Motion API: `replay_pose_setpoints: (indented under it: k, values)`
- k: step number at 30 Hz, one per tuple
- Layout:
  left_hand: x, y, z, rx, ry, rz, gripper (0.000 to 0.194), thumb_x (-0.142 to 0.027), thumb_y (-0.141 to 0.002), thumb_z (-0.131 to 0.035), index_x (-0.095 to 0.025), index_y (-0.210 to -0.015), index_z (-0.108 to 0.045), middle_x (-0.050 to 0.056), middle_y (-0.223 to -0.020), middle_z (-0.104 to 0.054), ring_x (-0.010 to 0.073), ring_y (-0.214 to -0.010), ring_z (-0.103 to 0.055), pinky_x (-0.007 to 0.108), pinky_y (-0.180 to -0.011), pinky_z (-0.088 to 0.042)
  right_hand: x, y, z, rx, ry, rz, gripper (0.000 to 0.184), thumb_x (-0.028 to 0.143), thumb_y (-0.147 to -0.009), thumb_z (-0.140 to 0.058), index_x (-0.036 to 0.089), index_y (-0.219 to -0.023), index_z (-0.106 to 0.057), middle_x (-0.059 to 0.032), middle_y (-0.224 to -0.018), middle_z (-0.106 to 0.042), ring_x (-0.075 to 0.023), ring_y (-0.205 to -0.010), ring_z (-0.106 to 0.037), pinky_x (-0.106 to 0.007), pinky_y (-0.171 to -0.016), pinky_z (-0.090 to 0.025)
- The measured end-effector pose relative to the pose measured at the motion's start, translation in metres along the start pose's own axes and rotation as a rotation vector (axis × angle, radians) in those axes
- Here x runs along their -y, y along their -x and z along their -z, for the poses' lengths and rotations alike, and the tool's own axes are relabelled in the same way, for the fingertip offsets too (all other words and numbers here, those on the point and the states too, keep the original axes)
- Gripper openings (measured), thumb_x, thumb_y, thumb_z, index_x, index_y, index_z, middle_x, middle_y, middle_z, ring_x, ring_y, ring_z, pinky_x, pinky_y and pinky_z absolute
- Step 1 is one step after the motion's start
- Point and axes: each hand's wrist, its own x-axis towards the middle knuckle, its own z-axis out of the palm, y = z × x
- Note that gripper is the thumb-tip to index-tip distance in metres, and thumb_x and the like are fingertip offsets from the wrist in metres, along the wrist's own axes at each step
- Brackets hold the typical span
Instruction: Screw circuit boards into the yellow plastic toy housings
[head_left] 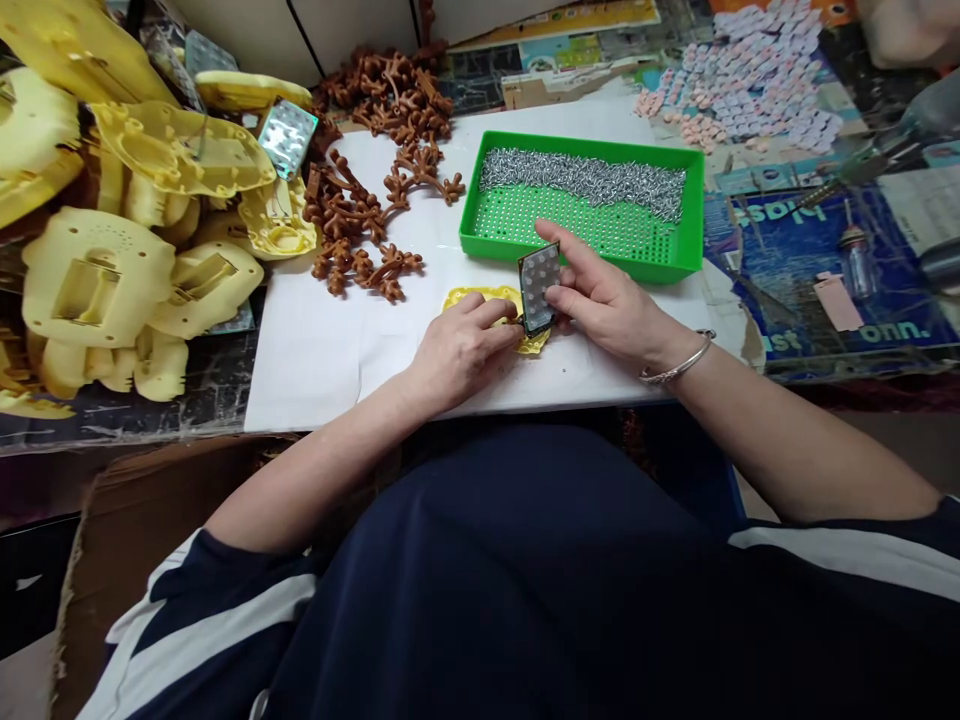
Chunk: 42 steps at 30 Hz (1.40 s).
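A white board (315, 370) lies along the bench's (45, 428) front edge, and on it, toward the far right corner, sits a green tray (694, 215) of small metal screws (637, 185)! Near the board's front edge, the right hand (607, 305) pinches a circuit board (538, 290) upright; the left hand's (465, 350) fingers curl closed at a yellow shell (487, 294), their grip unclear.

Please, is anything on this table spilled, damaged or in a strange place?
Slightly odd: a few dark specks lie loose on the white sheet near the right hand, too small to identify. Nothing else clearly stands out.
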Motion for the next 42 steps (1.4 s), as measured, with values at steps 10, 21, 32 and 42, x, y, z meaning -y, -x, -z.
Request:
replay_pose_setpoints:
  k: [10, 21, 32, 42]
  values:
    - [0.000, -0.001, 0.001, -0.013, 0.002, -0.032, 0.024, -0.019, -0.102, -0.045, -0.018, -0.098, -0.069, 0.009, -0.103, -0.069, 0.0190, -0.079, -0.053, 0.032, -0.069, -0.044, 0.013, -0.008, 0.004, -0.012, 0.128, 0.023, 0.058, 0.022, -0.097, -0.045, 0.022, -0.154, -0.038, 0.0032, -0.073, -0.045, -0.0150, -0.066, -0.049, -0.030, -0.067, -0.046]
    - [-0.001, 0.009, 0.010, 0.085, 0.052, -0.064, 0.027, -0.022, -0.103, -0.044, -0.015, -0.118, -0.065, 0.016, -0.116, -0.066, 0.0229, -0.091, -0.056, 0.038, -0.082, -0.051, 0.025, -0.027, 0.009, 0.100, 0.143, -0.049, 0.031, 0.022, -0.091, -0.053, 0.018, -0.121, -0.057, -0.0041, -0.092, -0.067, -0.0202, -0.084, -0.059, -0.035, -0.082, -0.046]
    - [0.021, 0.029, 0.017, -0.185, 0.130, 0.152, 0.044, -0.047, -0.094, -0.066, -0.024, -0.130, -0.056, 0.012, -0.128, -0.063, 0.0262, -0.117, -0.059, 0.046, -0.100, -0.051, 0.037, -0.040, 0.014, 0.219, 0.247, -0.114, 0.013, 0.023, -0.090, -0.058, 0.018, -0.102, -0.061, -0.0042, -0.091, -0.067, -0.0185, -0.082, -0.057, -0.032, -0.077, -0.040]
    - [0.013, 0.040, 0.015, -0.138, 0.150, 0.256, 0.074, -0.052, -0.091, -0.068, -0.020, -0.152, -0.041, 0.014, -0.125, -0.063, 0.0265, -0.111, -0.062, 0.042, -0.095, -0.055, 0.034, -0.045, 0.016, 0.274, 0.431, 0.267, 0.020, 0.030, -0.099, -0.057, 0.019, -0.108, -0.071, -0.0054, -0.098, -0.067, -0.0176, -0.088, -0.057, -0.031, -0.077, -0.040]
